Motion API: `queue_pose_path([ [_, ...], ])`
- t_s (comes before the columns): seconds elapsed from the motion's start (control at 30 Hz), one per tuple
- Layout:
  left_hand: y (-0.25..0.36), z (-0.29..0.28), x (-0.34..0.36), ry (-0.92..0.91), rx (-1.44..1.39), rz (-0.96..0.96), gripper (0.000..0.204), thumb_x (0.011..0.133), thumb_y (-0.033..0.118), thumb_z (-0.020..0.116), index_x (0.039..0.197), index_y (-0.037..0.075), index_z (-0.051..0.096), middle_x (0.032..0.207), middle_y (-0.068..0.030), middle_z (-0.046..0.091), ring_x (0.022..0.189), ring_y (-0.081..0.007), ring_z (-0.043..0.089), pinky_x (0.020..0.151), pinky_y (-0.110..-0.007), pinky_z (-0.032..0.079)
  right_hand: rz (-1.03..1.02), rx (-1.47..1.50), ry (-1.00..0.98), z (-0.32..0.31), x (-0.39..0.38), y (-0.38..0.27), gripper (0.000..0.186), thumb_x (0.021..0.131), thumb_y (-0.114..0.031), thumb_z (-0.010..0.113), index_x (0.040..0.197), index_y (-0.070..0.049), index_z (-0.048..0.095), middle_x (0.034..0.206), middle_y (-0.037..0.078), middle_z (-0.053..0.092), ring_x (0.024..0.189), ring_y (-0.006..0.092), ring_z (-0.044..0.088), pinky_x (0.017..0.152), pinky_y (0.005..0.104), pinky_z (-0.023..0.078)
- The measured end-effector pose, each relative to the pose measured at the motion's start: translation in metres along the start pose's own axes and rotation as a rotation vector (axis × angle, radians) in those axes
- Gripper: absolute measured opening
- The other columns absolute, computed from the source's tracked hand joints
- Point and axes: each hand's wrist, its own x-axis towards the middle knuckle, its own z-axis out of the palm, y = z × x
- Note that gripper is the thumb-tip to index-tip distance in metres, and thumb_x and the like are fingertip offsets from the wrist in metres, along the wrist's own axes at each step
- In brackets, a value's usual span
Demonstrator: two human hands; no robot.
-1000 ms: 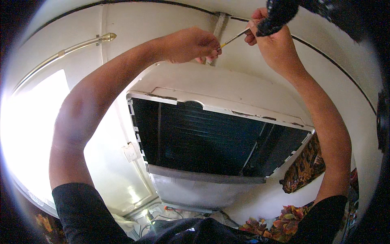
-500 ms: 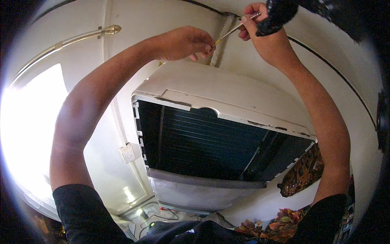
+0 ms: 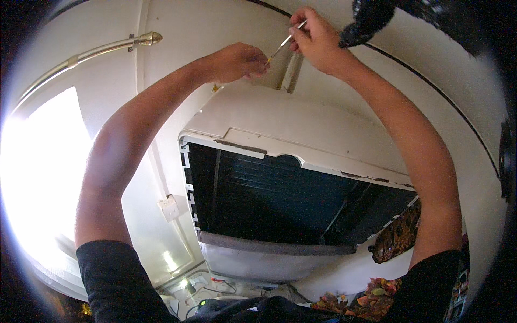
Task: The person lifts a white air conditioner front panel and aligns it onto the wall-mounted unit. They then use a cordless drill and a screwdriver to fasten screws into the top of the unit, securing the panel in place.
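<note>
A slim metal rod (image 3: 284, 45) with a yellow part near its lower left end slants between my two raised hands. My right hand (image 3: 311, 40) pinches its upper end between thumb and fingers. At the yellow end, the curled fingers of my left hand (image 3: 239, 63) close around the rod, their tips partly blurred. Both hands are above the top of a white wall-mounted air conditioner (image 3: 318, 126). Its front is uncovered, and dark finned coil (image 3: 269, 188) shows inside the housing. I cannot make out whether anything else small sits at the rod's lower tip.
A bright window (image 3: 43, 177) and a brass curtain rod (image 3: 81, 58) are on the left. Below them, a white switch box (image 3: 168, 208) sits on the wall. Black furry material (image 3: 371, 21) hangs at upper right. A brown carved piece (image 3: 396, 237) and reddish leaves (image 3: 371, 299) lie lower right.
My right hand and the rod have shifted left. My left hand has moved slightly left and down. The air conditioner appears a little lower in the view.
</note>
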Motion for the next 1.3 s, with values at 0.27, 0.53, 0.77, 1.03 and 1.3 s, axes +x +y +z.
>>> queue_pose_path([
  [0.27,-0.052,0.008,0.023,-0.028,0.129,0.068,0.026,0.094,0.022,0.063,0.108,0.001,0.068,0.099,-0.0117,0.072,0.093,-0.0206,0.065,0.086,-0.036,0.051,-0.012,-0.213,-0.035,0.056,0.027,0.033,0.019,0.098,-0.011,0.055,0.113,-0.002,0.047,0.091,0.015,0.062,0.074,0.0225,0.068,0.068,0.0396,0.053],
  [0.53,-0.08,0.021,0.026,-0.013,0.086,0.092,0.025,0.096,0.024,0.062,0.106,0.002,0.071,0.099,-0.0106,0.073,0.092,-0.0192,0.066,0.09,-0.036,0.052,-0.077,-0.212,-0.047,0.079,0.029,0.053,0.022,0.095,-0.011,0.057,0.112,-0.003,0.047,0.085,0.019,0.064,0.075,0.0318,0.069,0.071,0.0454,0.052],
  [0.77,-0.089,0.022,0.023,0.014,0.081,0.024,0.026,0.096,0.025,0.061,0.101,0.002,0.073,0.095,-0.0094,0.073,0.09,-0.0165,0.065,0.088,-0.034,0.052,0.048,-0.179,-0.15,0.084,0.037,0.057,0.021,0.097,-0.012,0.056,0.114,-0.002,0.047,0.08,0.016,0.065,0.068,0.0234,0.069,0.062,0.04,0.054],
  [1.03,-0.092,0.026,0.023,0.089,0.084,-0.074,0.029,0.091,0.029,0.067,0.096,0.003,0.076,0.085,-0.0124,0.074,0.078,-0.0163,0.064,0.079,-0.034,0.052,0.072,-0.125,-0.194,0.089,0.043,0.066,0.021,0.097,-0.011,0.055,0.113,0.0,0.047,0.082,0.014,0.064,0.069,0.0207,0.068,0.061,0.0367,0.057],
  [1.3,-0.093,0.026,0.021,0.095,0.027,-0.06,0.032,0.09,0.031,0.069,0.093,0.0,0.075,0.082,-0.01,0.072,0.078,-0.0157,0.063,0.077,-0.034,0.052,0.065,-0.156,-0.229,0.093,0.039,0.062,0.021,0.097,-0.01,0.056,0.113,0.0,0.048,0.083,0.015,0.064,0.07,0.0195,0.068,0.061,0.0358,0.057],
])
